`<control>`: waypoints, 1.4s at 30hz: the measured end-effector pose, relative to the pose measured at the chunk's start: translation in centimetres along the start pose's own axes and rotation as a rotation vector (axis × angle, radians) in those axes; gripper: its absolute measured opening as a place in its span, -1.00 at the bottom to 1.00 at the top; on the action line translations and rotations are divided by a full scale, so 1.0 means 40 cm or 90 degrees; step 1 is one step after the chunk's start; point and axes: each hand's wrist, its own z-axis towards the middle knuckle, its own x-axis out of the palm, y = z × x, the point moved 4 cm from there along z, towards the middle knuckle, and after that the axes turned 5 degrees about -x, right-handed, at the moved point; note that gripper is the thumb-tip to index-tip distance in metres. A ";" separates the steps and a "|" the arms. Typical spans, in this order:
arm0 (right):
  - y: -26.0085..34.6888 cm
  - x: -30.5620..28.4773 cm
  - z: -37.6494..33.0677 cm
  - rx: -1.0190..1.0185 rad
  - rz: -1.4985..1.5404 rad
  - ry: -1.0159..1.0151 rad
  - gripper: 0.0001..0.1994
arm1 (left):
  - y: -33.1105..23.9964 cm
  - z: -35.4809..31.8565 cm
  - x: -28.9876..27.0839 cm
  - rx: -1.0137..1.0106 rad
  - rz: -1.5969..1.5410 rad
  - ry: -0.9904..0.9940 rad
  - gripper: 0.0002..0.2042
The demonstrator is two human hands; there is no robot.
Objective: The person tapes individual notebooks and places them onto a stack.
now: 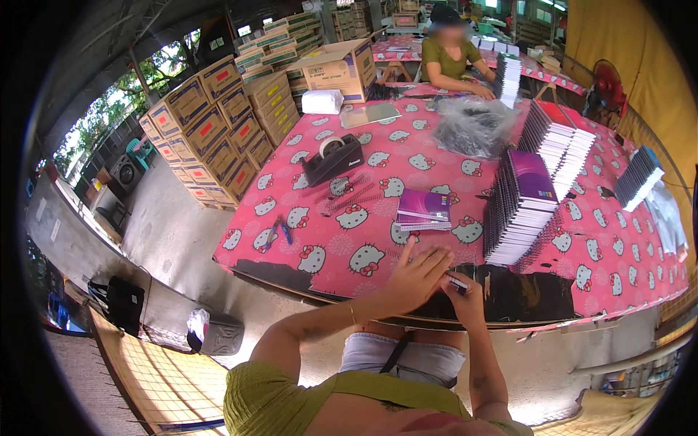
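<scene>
At the table's near edge, my left hand is held with its fingers stretched out together and its thumb raised, over the fingertips of my right hand. My right hand is closed around a small dark and white object, partly covered by the fingers; its kind cannot be made out. Just beyond my hands lie a few purple-covered notebooks. To their right rises a tall stack of spiral notebooks with white page edges and a purple cover on top. Blue-handled pliers rest at the left.
Loose black spiral coils and a black tape dispenser lie on the pink-covered table. Farther back are a clear plastic bag with dark contents and another person beside notebooks. Cardboard boxes stand at left.
</scene>
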 end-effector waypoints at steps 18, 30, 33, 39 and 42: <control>-0.058 0.013 0.008 0.024 -0.023 0.062 -0.78 | -0.040 -0.081 0.052 0.025 -0.058 0.150 -0.23; 0.066 -0.036 -0.021 -0.124 -0.184 -0.083 -0.77 | 0.007 0.003 0.016 0.000 -0.217 0.011 -0.83; 0.089 -0.032 -0.028 -0.099 -0.153 -0.070 -0.76 | 0.009 0.007 0.013 0.006 -0.219 0.028 -0.85; 0.099 -0.047 -0.030 -0.062 -0.135 -0.071 -0.79 | 0.009 0.004 0.024 0.003 -0.207 0.037 -0.86; 0.088 -0.051 -0.030 -0.046 -0.123 -0.074 -0.80 | 0.007 0.008 0.027 0.004 -0.204 0.042 -0.85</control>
